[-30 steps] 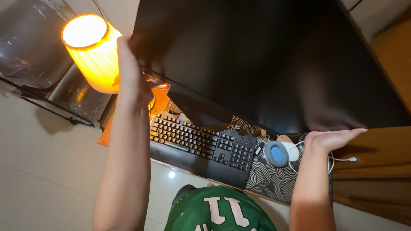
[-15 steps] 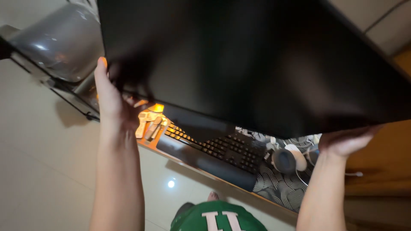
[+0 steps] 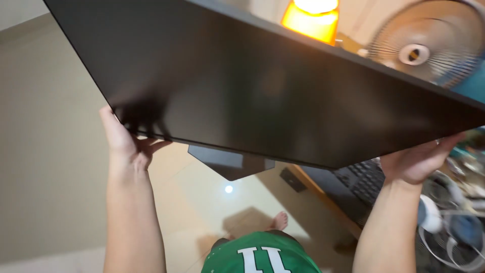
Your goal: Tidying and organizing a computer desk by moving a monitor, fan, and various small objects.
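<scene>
Monitor (image 3: 262, 91), big, black and dark-screened, is up in the air, carried flat-ish and tilted, well above the floor (image 3: 45, 167) and off to the side of the surface (image 3: 323, 194) with the keyboard (image 3: 364, 179) on it. Its stand (image 3: 230, 163) hangs from the lower edge of the monitor. The left hand (image 3: 126, 144) has its grip closed around the monitor's lower left corner, fingers wrapped over the front of the panel. The right hand (image 3: 419, 162) sits under the monitor's lower right edge, palm up and cupped, bearing it from beneath rather than clamping.

From where I stand, the better way to carry it would be by the frame only: fingers on the bezel, not pressing the screen face. The right hand looks the weaker hold, so I'd want the thumb brought over the monitor's edge. Behind the monitor's top edge are a lit orange lamp (image 3: 310, 17) and a fan (image 3: 429, 50), both near; it needs room there, and the bare foot (image 3: 278, 221) below the monitor is worth minding too.
</scene>
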